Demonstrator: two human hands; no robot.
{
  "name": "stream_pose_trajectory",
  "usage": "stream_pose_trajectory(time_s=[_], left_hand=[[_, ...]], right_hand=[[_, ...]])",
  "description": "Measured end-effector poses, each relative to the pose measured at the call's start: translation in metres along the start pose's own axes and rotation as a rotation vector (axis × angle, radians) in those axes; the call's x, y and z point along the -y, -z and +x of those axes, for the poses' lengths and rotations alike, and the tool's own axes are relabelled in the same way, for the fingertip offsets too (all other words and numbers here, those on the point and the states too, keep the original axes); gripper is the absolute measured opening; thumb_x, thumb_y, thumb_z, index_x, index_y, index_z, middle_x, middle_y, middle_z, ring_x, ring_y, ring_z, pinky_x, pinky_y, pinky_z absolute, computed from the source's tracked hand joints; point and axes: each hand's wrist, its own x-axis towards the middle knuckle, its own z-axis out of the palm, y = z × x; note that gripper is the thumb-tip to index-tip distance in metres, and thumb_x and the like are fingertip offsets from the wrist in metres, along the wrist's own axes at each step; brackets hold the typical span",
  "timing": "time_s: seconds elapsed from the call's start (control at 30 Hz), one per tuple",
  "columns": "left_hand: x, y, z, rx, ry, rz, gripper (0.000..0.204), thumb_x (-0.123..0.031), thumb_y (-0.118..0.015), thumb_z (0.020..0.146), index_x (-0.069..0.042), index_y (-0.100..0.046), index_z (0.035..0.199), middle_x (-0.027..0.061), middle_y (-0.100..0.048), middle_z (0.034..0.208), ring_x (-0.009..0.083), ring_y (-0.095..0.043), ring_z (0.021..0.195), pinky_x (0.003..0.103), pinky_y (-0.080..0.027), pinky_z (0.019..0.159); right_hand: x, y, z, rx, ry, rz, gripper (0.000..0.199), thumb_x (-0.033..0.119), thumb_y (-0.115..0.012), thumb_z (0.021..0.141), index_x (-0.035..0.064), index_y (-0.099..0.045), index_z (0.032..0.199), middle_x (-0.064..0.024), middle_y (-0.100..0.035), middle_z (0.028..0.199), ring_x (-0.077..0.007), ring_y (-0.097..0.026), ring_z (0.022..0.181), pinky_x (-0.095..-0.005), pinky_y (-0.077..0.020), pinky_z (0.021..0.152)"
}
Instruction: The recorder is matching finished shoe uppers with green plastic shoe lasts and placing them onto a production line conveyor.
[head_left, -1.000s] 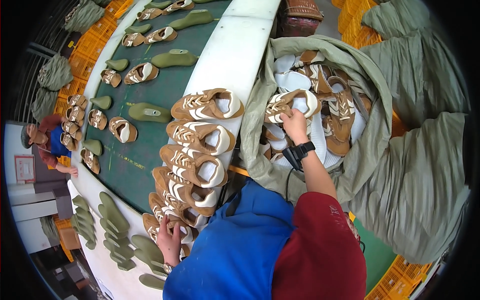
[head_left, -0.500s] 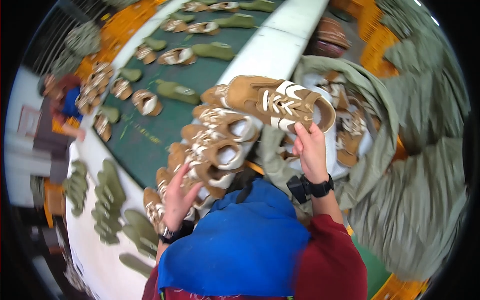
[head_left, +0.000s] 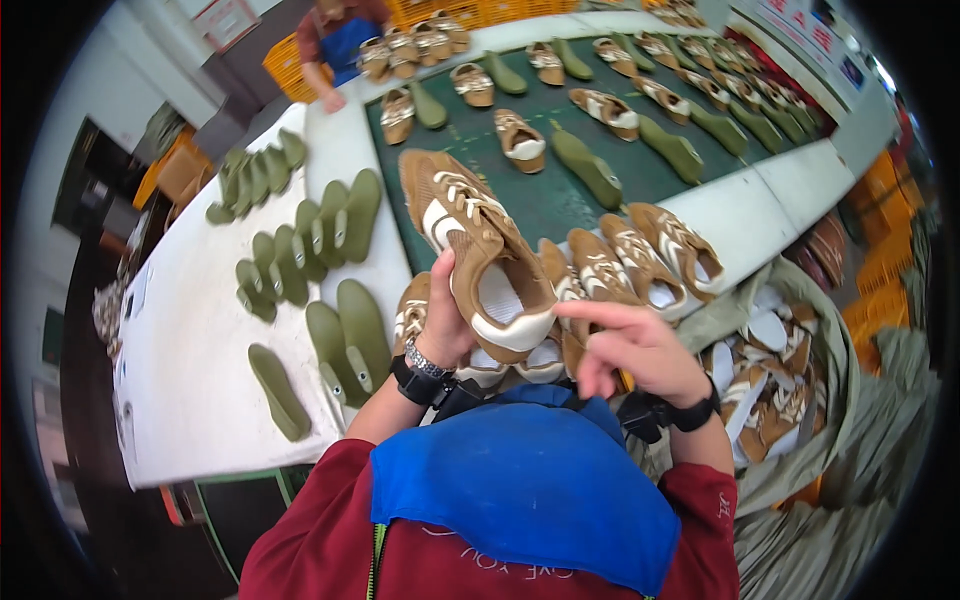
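My left hand (head_left: 447, 315) is wrapped round the side of a brown and white lace-up sneaker (head_left: 487, 250), held up with its toe pointing away and its opening toward me. At the sneaker's heel, the stretched index finger of my right hand (head_left: 640, 345) touches the rim; the other fingers are loosely bent and grip nothing. Just beyond and beside my hands stands a row of similar sneakers (head_left: 635, 258) along the near table edge, partly hidden by the held one.
Green foot-shaped shoe lasts (head_left: 360, 215) stand on the white table (head_left: 190, 380) at left. Sneakers and lasts sit on the green belt (head_left: 465, 190) ahead. At right, a grey-green sack (head_left: 840, 370) holds more sneakers. A co-worker in a blue apron (head_left: 345, 45) is at far left.
The view has swung left. My right hand no longer grips a sneaker near the sack and now points at a heel. My left hand, open before, now holds a sneaker.
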Motion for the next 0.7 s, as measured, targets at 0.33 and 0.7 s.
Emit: stream_pose_trajectory(time_s=[0.33, 0.7], left_hand=[[-0.035, 0.029, -0.036, 0.115, 0.063, -0.285, 0.054, -0.044, -0.039, 0.093, -0.007, -0.035, 0.132, 0.0141, -0.046, 0.127, 0.0263, -0.05, 0.113, 0.041, -0.043, 0.096], [-0.053, 0.065, -0.051, -0.032, 0.055, 0.113, 0.055, -0.045, -0.043, 0.092, -0.007, -0.038, 0.131, 0.0099, -0.05, 0.124, 0.0176, -0.052, 0.11, 0.031, -0.044, 0.092]], right_hand=[[-0.003, -0.056, 0.092, -0.36, 0.487, -0.654, 0.058, 0.011, -0.073, 0.07, 0.007, -0.05, 0.123, -0.0048, -0.051, 0.096, -0.0096, -0.048, 0.068, -0.0234, -0.0443, 0.062], [-0.009, -0.101, 0.128, -0.467, 0.637, -0.84, 0.039, 0.005, -0.063, 0.074, 0.0008, -0.054, 0.112, -0.0126, -0.056, 0.095, -0.0217, -0.06, 0.07, -0.0304, -0.0492, 0.062]])
